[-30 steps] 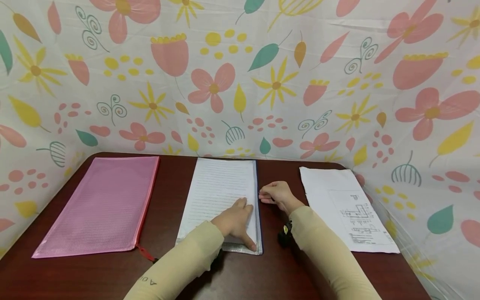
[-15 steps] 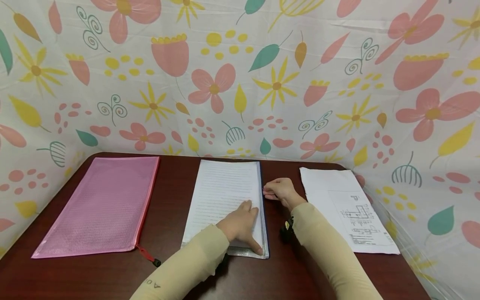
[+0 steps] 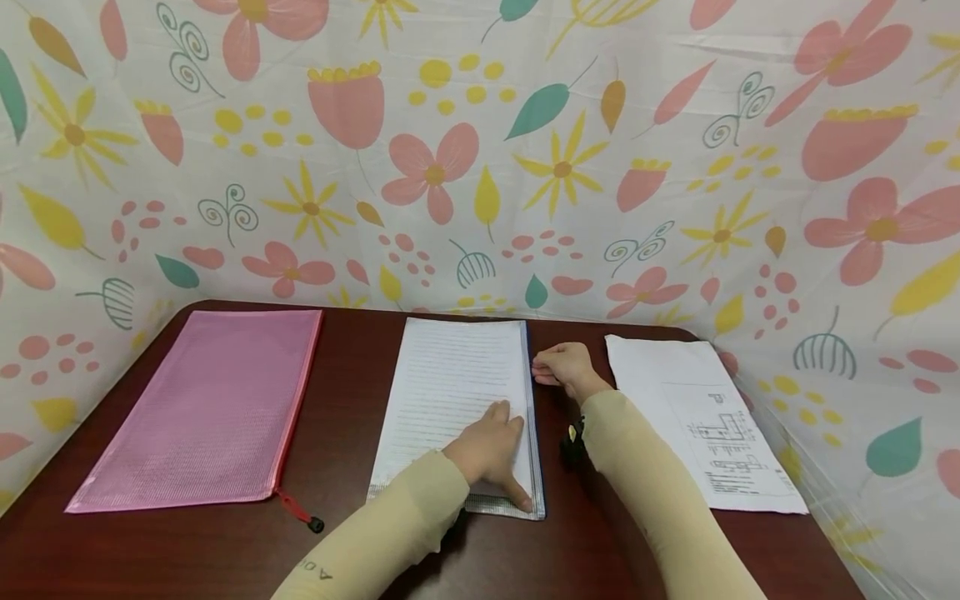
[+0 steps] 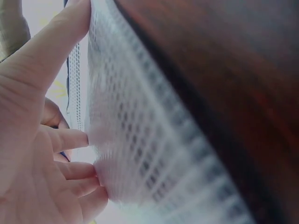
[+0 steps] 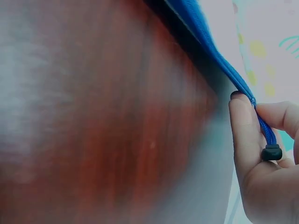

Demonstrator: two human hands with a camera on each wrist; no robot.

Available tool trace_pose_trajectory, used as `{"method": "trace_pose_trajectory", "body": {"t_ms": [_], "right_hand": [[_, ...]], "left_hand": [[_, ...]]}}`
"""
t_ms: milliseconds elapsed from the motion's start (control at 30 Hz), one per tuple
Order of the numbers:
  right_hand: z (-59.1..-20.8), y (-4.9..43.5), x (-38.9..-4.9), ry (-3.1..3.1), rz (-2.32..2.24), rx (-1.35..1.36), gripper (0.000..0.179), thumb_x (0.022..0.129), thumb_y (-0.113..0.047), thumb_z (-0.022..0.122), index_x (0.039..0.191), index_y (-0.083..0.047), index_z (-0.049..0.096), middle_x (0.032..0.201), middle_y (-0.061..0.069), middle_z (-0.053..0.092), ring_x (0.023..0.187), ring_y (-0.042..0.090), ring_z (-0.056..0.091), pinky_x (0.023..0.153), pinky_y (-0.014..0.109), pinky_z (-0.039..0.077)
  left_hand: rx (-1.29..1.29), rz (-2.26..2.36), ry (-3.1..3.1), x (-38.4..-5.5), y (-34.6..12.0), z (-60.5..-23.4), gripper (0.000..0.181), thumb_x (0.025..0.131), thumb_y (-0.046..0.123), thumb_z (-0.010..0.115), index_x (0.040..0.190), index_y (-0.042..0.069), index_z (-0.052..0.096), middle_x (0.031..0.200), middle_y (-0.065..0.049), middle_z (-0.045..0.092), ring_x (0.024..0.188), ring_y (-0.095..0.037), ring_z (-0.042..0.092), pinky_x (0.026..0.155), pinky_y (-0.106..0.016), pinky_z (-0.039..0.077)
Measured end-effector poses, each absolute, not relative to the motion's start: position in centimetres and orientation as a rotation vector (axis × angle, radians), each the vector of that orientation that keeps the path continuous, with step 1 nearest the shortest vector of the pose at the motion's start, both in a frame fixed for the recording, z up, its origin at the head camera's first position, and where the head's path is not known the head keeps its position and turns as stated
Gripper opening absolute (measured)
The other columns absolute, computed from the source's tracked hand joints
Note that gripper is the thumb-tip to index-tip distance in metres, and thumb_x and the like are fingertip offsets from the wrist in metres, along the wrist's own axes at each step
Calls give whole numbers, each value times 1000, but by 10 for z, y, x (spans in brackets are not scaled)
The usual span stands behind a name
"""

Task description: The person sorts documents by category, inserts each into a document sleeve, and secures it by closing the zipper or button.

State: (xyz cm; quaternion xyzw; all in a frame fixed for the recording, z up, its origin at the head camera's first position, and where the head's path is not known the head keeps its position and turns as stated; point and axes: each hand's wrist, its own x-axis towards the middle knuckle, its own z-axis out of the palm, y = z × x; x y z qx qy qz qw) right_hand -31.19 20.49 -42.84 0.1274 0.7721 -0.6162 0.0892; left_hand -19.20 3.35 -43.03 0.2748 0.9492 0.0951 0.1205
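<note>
A clear mesh zip pouch [image 3: 495,505], flat and rectangular, lies mid-table between a pink mesh pouch [image 3: 210,408] and a white printed sheet [image 3: 701,425]; a page of fine lines [image 3: 450,358] fills most of its outline. The left hand [image 3: 491,446] rests on its lower right part, thumb and fingers spread. The right hand [image 3: 562,365] is at its blue zip edge [image 5: 194,23], thumb and fingertip pinching a blue cord [image 5: 265,128]. The pink pouch has a red edge and a red cord [image 3: 291,503]; the table [image 3: 352,400] is glossy, dark reddish-brown, before a flower-patterned cloth [image 3: 450,125]. Only the left wrist view shows the pouch's gridded weave close up, fingertips touching it; only the right wrist view shows the cord's braided texture and its small black end stopper [image 5: 272,152].
</note>
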Motion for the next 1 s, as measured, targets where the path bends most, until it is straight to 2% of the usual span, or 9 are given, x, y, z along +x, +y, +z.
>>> {"method": "trace_pose_trajectory", "body": {"t_ms": [300,833,1000], "right_hand": [[-425,202,-328,2324,-1849,409,26,90,-5,60,110,10,59,76,6,67,64,11,67,66,27,58],[-427,193,-351,2397,-1943,477,25,86,-5,62,107,9,61,69,3,64,60,9,66,64,26,57],[-426,190,-359,2402,-1980,524,25,85,-2,62,107,9,61,80,9,64,64,12,66,66,27,58]], "left_hand": [[768,225,2770,-195,37,-432,120,42,71,80,135,5,43,148,-20,29,140,-30,27,102,-38,44],[768,198,2758,-195,35,-429,122,44,72,79,137,4,41,152,-22,24,142,-33,24,108,-38,38],[769,205,2756,-194,34,-430,125,44,72,79,140,4,38,153,-23,22,143,-34,22,109,-39,36]]}}
